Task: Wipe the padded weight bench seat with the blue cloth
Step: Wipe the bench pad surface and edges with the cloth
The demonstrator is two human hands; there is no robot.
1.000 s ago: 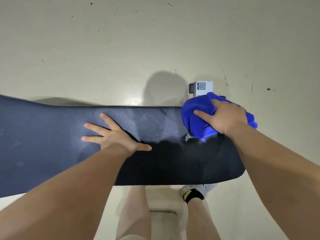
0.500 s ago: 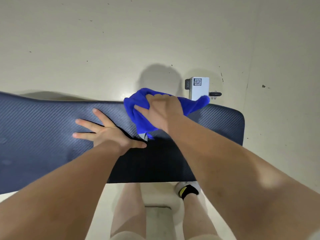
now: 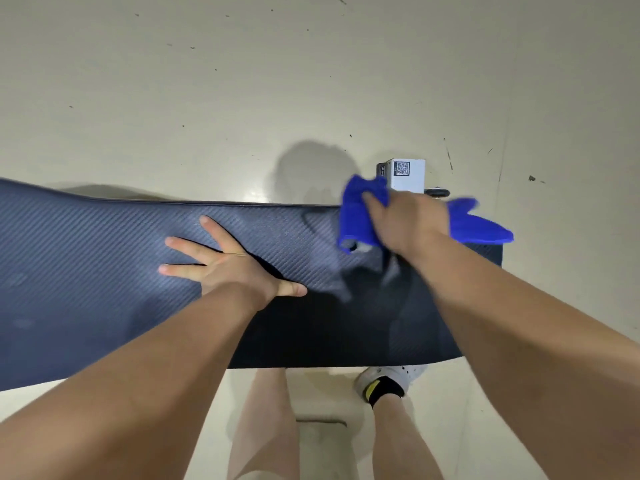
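A glossy pale cream floor (image 3: 207,98), flecked with small dark marks, fills the room beyond both hands. It shows again beneath the forearms, where bare legs and a white shoe (image 3: 412,372) with a black and yellow sock stand. Under both hands runs the long dark navy padded bench seat (image 3: 86,271), its cover a fine diagonal weave and its end rounded just past the right hand (image 3: 405,220). The left hand (image 3: 225,268) lies flat on the seat, fingers straight and splayed, thumb pointing toward the right hand. The right hand, blurred, bears down on the bright blue fuzzy cloth (image 3: 356,216) with fingers curled over it. The cloth is bunched at the seat's far edge, one flap sticking out to the right of the hand. Just beyond that hand stands a small white box (image 3: 412,180) bearing a QR code
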